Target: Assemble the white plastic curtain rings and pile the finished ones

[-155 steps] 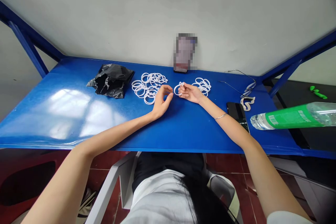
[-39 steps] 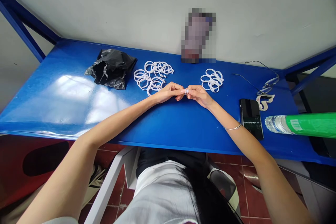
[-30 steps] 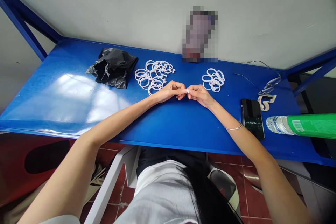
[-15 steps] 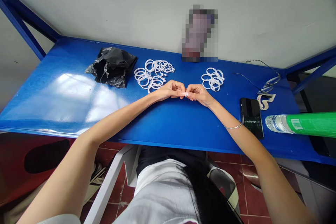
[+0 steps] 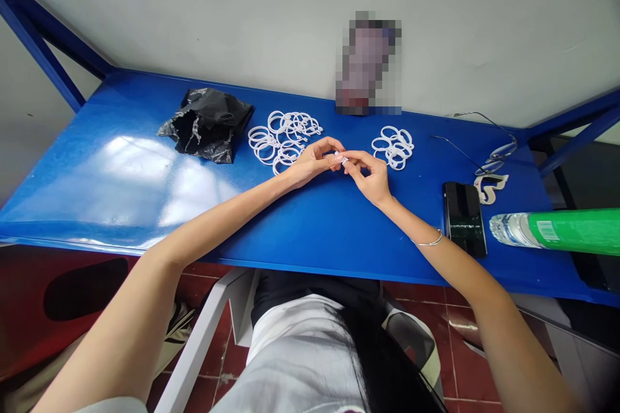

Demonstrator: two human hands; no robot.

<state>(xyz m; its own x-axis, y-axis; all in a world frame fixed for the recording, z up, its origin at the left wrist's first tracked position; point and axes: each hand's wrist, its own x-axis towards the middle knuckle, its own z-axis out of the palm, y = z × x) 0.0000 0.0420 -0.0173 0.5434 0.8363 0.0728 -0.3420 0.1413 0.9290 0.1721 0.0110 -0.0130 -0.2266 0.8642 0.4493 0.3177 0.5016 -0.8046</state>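
Table (image 5: 339, 232): blue; both hands rest mid-surface.
Large ring pile (image 5: 283, 135): just left of the hands.
Small ring pile (image 5: 393, 145): just right.
Left hand (image 5: 310, 164): fingertips pinch the white ring (image 5: 341, 157).
Right hand (image 5: 372, 174): thumb and forefinger pinch its other side.
White ring: held between both hands, just above the table; grip close together and press evenly.

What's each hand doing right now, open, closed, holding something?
Left hand: closed, fingertips pinching the small white ring.
Right hand: closed, fingertips pinching the same ring from the other side.
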